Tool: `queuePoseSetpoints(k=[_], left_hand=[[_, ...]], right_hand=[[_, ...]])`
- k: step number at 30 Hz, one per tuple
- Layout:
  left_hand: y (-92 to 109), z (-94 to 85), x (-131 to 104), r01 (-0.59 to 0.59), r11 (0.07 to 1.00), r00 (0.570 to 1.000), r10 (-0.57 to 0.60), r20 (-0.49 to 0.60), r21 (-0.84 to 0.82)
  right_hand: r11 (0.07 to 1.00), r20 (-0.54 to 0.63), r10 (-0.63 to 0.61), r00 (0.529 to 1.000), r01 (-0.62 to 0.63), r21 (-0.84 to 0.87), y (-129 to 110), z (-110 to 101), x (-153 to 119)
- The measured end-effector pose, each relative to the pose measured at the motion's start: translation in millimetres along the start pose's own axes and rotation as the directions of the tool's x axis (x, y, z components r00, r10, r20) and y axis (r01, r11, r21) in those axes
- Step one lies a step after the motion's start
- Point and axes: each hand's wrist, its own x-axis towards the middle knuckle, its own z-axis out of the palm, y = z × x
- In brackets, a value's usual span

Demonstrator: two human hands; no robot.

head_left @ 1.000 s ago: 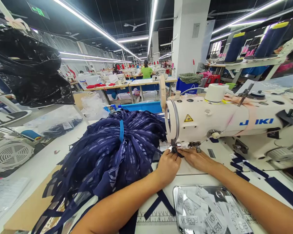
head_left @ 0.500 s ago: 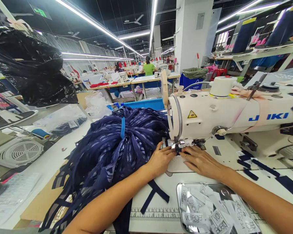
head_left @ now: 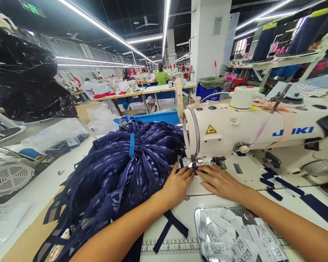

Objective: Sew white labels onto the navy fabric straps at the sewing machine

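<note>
My left hand (head_left: pixel 179 183) lies palm down at the sewing machine's needle area, its fingers close together and pressing on a small dark piece of fabric (head_left: pixel 195 169). From the right, my right hand (head_left: pixel 220 182) rests flat, fingertips on the same dark piece under the presser foot. The white sewing machine (head_left: pixel 251 123) stands just beyond both hands. A large bundle of navy fabric (head_left: pixel 112 163), tied with a blue band (head_left: pixel 132 145), lies left of the needle. A metal tray (head_left: pixel 198 233) of white printed labels (head_left: pixel 236 236) sits below my right hand.
Navy strips (head_left: pixel 171 229) lie on the table near my left forearm; other navy pieces (head_left: pixel 319 209) lie at the right. A black plastic bag (head_left: pixel 27 80) hangs at the left. A person in green (head_left: pixel 161 76) sits farther back.
The whole view has shifted slightly, with the scene moving left in the picture. Both hands stay at the needle area, and their fingertips remain on the dark piece.
</note>
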Motion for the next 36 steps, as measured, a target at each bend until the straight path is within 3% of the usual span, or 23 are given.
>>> queuePoseSetpoints(k=[15,20,24,27,36], left_hand=[[-20.6,-3.3,14.2,-0.007,1.000,1.000,0.007,-0.028,0.013],[-5.7,-7.5,16.6,0.113,0.977,0.992,-0.101,-0.075,0.180],[10.5,-10.1,18.5,0.227,0.912,0.972,-0.232,-0.029,0.342],[8.8,-8.8,23.3,0.271,0.900,0.960,-0.278,-0.028,0.342],[-14.1,1.2,29.8,0.186,0.961,0.981,-0.171,-0.089,0.202]], right_hand=[[0.975,0.133,0.167,0.977,-0.184,0.126,12.8,2.0,2.5],[0.956,0.099,0.286,0.953,-0.291,0.042,14.2,5.3,8.1],[0.959,0.129,0.260,0.957,-0.240,-0.150,4.6,-3.1,12.6],[0.967,0.118,0.204,0.972,-0.181,-0.179,-3.0,-12.6,9.2],[0.996,0.062,-0.023,0.998,0.029,-0.087,3.9,-15.8,-9.0]])
